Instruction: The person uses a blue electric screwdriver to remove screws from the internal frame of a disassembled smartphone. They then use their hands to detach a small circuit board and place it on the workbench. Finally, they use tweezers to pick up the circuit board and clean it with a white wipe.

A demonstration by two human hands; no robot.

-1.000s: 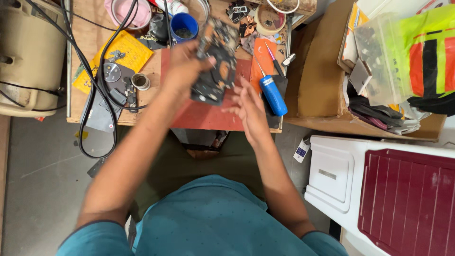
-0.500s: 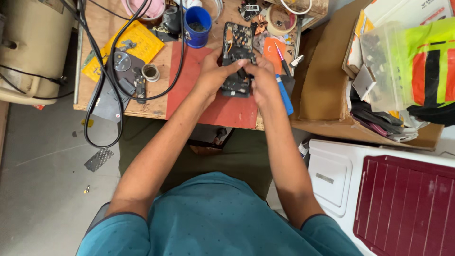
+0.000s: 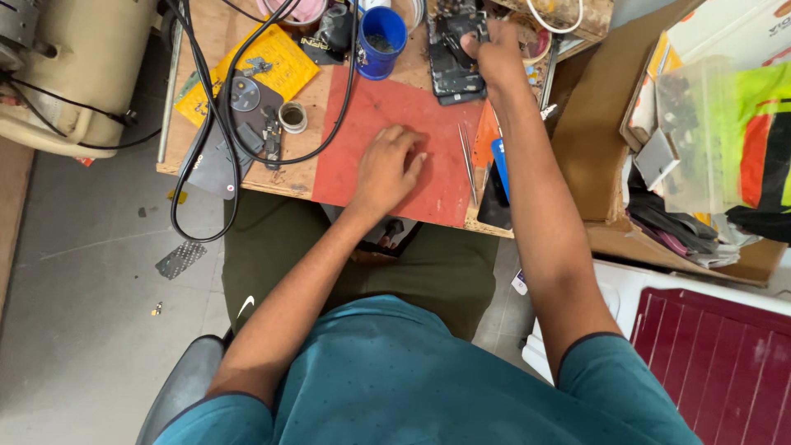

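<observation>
While right hand (image 3: pixel 493 51) grips opened phone (image 3: pixel 451 70) at mat's far edge, left hand (image 3: pixel 389 167) rests loosely open on red mat (image 3: pixel 375 107).

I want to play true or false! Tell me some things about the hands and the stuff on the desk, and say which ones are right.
1. The right hand is on the opened phone at the far edge of the desk. True.
2. The left hand holds the tweezers. False: it rests on the red mat; the tweezers lie apart, to its right.
3. The blue cup stands beyond the red mat. True.
4. The blue cup is lying on its side. False: it stands upright.
5. Black cables loop over the desk's left part. True.
</observation>
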